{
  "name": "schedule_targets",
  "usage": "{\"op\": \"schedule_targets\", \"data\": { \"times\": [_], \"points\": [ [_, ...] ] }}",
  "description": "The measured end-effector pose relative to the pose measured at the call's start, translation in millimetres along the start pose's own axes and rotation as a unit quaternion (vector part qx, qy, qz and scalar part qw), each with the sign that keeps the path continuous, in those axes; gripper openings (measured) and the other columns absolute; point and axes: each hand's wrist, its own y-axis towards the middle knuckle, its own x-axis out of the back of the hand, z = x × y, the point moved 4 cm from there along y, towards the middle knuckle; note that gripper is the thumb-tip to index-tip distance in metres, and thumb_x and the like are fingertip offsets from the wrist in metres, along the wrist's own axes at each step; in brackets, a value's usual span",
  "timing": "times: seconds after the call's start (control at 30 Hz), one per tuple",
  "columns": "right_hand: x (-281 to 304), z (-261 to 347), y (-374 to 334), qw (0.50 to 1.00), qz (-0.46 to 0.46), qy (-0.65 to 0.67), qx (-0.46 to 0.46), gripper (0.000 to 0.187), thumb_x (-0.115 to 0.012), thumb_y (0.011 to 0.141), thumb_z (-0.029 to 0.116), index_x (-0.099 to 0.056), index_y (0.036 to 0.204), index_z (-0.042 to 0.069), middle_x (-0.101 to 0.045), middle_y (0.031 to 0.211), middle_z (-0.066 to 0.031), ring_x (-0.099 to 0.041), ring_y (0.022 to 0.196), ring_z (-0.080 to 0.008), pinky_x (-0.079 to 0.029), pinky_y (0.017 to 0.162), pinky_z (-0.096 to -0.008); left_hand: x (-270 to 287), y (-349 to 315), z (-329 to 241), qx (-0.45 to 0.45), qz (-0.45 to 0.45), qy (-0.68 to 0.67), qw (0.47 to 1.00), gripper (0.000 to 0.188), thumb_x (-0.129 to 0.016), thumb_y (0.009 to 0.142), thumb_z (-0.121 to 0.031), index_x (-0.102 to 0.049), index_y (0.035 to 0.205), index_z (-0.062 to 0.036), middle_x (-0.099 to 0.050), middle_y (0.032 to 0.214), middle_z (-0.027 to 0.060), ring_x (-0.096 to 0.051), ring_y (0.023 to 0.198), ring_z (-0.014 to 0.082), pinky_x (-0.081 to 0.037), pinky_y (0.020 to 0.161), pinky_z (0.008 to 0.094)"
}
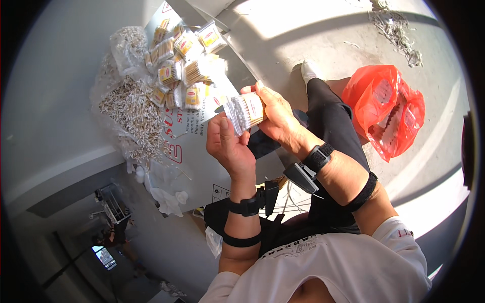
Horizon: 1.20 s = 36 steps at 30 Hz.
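Note:
Between my two hands is a small clear plastic packet of cotton swabs (242, 113), with white tips at one end and a yellow-and-white label. My right hand (277, 112) wraps round its labelled end. At the other end, the fingers of my left hand (231, 147) are closed at the plastic edge of the bag. Beyond my hands, several similar filled swab packets (194, 70) lie piled on a printed cardboard box (194, 151). To their left spreads a big heap of loose cotton swabs (132, 108), partly in clear plastic bags.
A red plastic bag (386, 108) stands open on the floor at my right. White scraps (396, 33) lie on the floor at the far right. My black-trousered leg (326, 111) is right of the box. Crumpled white plastic (169, 199) lies at the box's near left edge.

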Motion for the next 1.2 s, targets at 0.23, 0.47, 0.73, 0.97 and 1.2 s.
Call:
{"op": "schedule_targets", "data": {
  "times": [0.23,0.47,0.73,0.97,1.2],
  "points": [
    [1,2,-2,0.999,0.035,-0.001,-0.010,0.030,-0.050,0.099,0.029,-0.062,0.096,0.002,-0.064,0.091,-0.0094,-0.062,0.082,-0.0187,-0.052,0.075,-0.0351,-4,-1,5,0.008,-0.005,0.072,0.997,0.021,-0.062,0.093,-0.014,-0.052,0.077,-0.0047,-0.055,0.070,-0.0004,-0.041,0.052,0.0037,-0.031,0.042,0.0180],
    [1,7,-3,0.998,0.038,-0.051,0.029,0.034,-0.046,0.100,0.034,-0.059,0.097,0.003,-0.062,0.089,-0.0048,-0.061,0.080,-0.0135,-0.052,0.072,-0.0297,-4,2,8,0.001,0.024,0.092,0.996,0.024,-0.058,0.095,-0.014,-0.049,0.076,-0.0046,-0.055,0.067,0.0029,-0.040,0.050,0.0055,-0.031,0.041,0.0210],
    [5,0,-4,0.994,0.072,-0.071,0.038,0.036,-0.043,0.101,0.035,-0.058,0.097,0.003,-0.060,0.087,-0.0045,-0.059,0.078,-0.0133,-0.051,0.070,-0.0290,-7,-3,9,-0.199,0.051,0.308,0.929,0.023,-0.058,0.095,-0.016,-0.047,0.080,-0.0039,-0.051,0.068,0.0002,-0.042,0.050,0.0042,-0.035,0.042,0.0188],
    [5,-2,-7,0.998,0.047,-0.037,0.024,0.034,-0.047,0.100,0.036,-0.058,0.096,0.005,-0.061,0.086,-0.0052,-0.059,0.077,-0.0139,-0.049,0.070,-0.0299,-5,14,6,-0.102,0.021,0.208,0.973,0.026,-0.060,0.095,-0.024,-0.050,0.081,-0.0044,-0.056,0.074,-0.0007,-0.052,0.062,0.0039,-0.036,0.042,0.0179],
    [5,5,-6,0.999,0.023,-0.026,0.032,0.032,-0.049,0.099,0.035,-0.058,0.094,0.005,-0.061,0.082,-0.0049,-0.058,0.074,-0.0135,-0.049,0.068,-0.0298,-16,17,6,-0.009,0.079,0.168,0.983,0.029,-0.061,0.094,-0.022,-0.049,0.072,-0.0075,-0.054,0.068,-0.0021,-0.046,0.054,0.0020,-0.032,0.038,0.0181]
  ]
}}
